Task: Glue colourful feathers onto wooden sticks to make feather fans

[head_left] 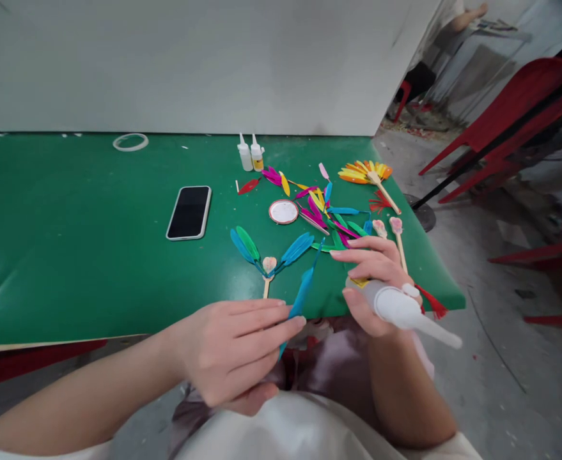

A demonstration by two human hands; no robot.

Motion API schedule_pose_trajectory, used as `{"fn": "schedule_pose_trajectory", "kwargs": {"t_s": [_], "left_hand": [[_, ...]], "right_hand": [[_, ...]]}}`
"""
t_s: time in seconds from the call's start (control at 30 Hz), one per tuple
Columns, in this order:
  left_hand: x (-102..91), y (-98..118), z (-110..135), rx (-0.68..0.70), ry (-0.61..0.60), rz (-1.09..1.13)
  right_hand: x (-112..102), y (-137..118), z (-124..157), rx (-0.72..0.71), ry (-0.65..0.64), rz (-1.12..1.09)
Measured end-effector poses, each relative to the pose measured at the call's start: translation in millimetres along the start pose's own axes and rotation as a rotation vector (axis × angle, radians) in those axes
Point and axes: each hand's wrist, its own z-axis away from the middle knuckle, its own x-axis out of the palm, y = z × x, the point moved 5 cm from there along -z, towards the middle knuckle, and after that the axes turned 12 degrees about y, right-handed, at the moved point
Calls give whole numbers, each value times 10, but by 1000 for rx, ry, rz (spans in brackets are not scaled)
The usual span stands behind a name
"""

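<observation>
My left hand (242, 351) is closed on a blue feather (302, 291), which sticks up past the table's front edge. In my right hand (376, 275) lies a white glue bottle (396, 306), its long nozzle pointing down and to the right. Just beyond my left hand, a wooden stick with a rounded head (270, 263) rests on the table. Blue feathers (297, 249) fan out from its head to the right, and a green feather (247, 243) beside another blue one spreads to the left.
The green table (93, 255) holds a phone (189, 213), a white ring (130, 142), two small bottles (250, 156), a round white disc (283, 211) and loose coloured feathers (316, 201). A yellow-orange feather fan (364, 171) lies at the right. Red chairs (515, 115) stand beyond.
</observation>
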Motion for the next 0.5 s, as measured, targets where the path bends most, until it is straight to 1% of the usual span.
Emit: {"fn": "schedule_pose_trajectory", "kwargs": {"t_s": [0.1,0.23,0.4,0.5], "left_hand": [[14,4,9,-7,9,6],[42,20,10,1,-23,-8],[44,37,2,1,-50,-32],[36,50,-3,9,-45,-27]], "right_hand": [[-23,40,5,42,22,-16],[10,24,12,42,-11,-26],[60,3,32,-40,-21,18],[61,28,39,-52,-4,54]]}}
